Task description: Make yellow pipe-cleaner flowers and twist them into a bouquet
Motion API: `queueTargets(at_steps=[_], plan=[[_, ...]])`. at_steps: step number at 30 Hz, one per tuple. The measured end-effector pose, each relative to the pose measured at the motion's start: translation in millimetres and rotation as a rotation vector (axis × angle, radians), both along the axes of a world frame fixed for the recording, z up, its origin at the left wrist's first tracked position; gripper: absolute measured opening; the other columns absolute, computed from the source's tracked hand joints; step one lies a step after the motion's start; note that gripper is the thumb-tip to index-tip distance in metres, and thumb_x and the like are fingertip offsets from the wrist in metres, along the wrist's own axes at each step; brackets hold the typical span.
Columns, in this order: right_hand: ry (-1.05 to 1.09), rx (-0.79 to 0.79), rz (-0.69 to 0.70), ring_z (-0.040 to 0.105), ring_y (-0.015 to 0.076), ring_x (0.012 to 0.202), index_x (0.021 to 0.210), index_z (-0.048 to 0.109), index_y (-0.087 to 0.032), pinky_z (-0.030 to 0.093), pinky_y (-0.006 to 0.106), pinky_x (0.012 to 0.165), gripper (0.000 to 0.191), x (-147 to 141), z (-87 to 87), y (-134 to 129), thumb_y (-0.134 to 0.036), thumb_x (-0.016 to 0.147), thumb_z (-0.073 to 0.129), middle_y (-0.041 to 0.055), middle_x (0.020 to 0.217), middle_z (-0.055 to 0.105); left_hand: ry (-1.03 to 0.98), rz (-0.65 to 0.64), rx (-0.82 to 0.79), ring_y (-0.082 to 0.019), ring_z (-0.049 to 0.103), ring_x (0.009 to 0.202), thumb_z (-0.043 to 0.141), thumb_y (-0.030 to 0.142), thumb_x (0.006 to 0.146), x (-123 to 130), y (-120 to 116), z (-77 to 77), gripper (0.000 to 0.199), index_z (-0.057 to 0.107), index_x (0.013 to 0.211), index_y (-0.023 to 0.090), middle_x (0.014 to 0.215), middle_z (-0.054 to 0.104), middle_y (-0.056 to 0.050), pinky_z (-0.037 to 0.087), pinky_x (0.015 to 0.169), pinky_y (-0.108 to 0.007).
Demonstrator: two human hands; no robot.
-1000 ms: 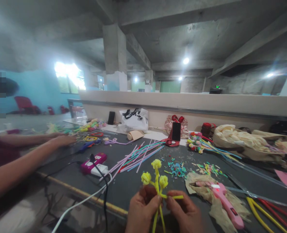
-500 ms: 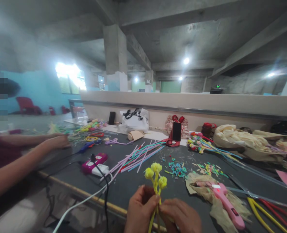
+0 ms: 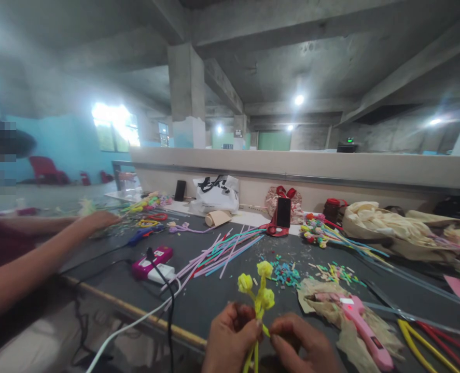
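My left hand (image 3: pixel 233 336) pinches the stems of a small bunch of yellow fuzzy flowers (image 3: pixel 267 299), close to the table's front edge. Three round heads stand up above my fingers, and the stems run down below them. To the right, my right hand (image 3: pixel 303 342) is closed at the fingertips on a short yellow strand (image 3: pixel 266 330) that sticks out sideways from the bunch. Its lower fingers are partly cut off by the frame. Just right of that hand lies a pink glue gun (image 3: pixel 364 326) on crumpled brownish paper (image 3: pixel 346 336).
Pink, blue and teal stems (image 3: pixel 214 254) lie mid-table beside a purple power strip (image 3: pixel 152 263) with cables. Cut bits (image 3: pixel 286 273), finished flowers (image 3: pixel 315 228), a phone (image 3: pixel 283 212) and a cloth bag (image 3: pixel 377 223) are farther back. A co-worker's arm (image 3: pixel 58 243) reaches in at left.
The flower bunch has shifted right and its heads have spread apart. My right hand has drawn away from the left, pulling a strand outward. The co-worker's hand has moved slightly forward.
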State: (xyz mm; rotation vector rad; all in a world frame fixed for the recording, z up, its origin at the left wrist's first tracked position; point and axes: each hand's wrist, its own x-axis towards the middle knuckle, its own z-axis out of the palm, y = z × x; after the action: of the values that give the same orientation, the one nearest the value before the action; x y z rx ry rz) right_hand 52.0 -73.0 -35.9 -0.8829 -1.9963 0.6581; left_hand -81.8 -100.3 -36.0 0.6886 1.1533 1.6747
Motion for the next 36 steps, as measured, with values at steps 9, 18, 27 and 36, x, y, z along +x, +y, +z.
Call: queueTargets(at_steps=[9,18,27,36], plan=[[-0.206,-0.074,0.194,0.058,0.0195,0.070,0.079,0.067,-0.018,0.041,0.024,0.061,0.018,8,19.2,3,-0.025,0.077,0.050,0.0059,0.076,0.061,0.089,0.021,-0.002,-0.007,0.042,0.044,0.060,0.015,0.047,7,-1,6.5,0.011,0.051,0.053,0.016,0.045,0.048,0.007,0.034,0.048,-0.019],[0.575,-0.921,0.400,0.057,0.0140,0.051,0.080,0.070,-0.015,0.040,0.022,0.055,0.030,-9,-1.7,9,-0.035,0.058,0.072,0.0011,0.057,0.063,0.014,-0.096,0.001,-0.007,0.041,0.041,0.068,0.023,0.045,10,2,-6.2,0.022,0.049,0.053,0.017,0.041,0.048,0.006,0.032,0.044,-0.019],[0.838,-1.019,0.258,0.054,0.0114,0.039,0.071,0.068,-0.013,0.045,0.026,0.055,0.028,-19,-16.9,5,-0.031,0.052,0.077,-0.0014,0.047,0.060,-0.009,-0.107,-0.044,-0.011,0.050,0.045,0.075,0.033,0.042,12,2,-13.8,0.030,0.057,0.059,0.015,0.049,0.058,0.002,0.039,0.047,-0.022],[0.912,-0.942,0.138,0.062,0.0187,0.047,0.068,0.064,-0.011,0.049,0.031,0.052,0.035,-27,-23.8,0,-0.039,0.050,0.077,0.0014,0.048,0.063,-0.062,-0.129,-0.077,-0.006,0.043,0.037,0.077,0.036,0.040,11,-2,-10.7,0.036,0.060,0.063,0.014,0.044,0.055,0.004,0.032,0.038,-0.017]])
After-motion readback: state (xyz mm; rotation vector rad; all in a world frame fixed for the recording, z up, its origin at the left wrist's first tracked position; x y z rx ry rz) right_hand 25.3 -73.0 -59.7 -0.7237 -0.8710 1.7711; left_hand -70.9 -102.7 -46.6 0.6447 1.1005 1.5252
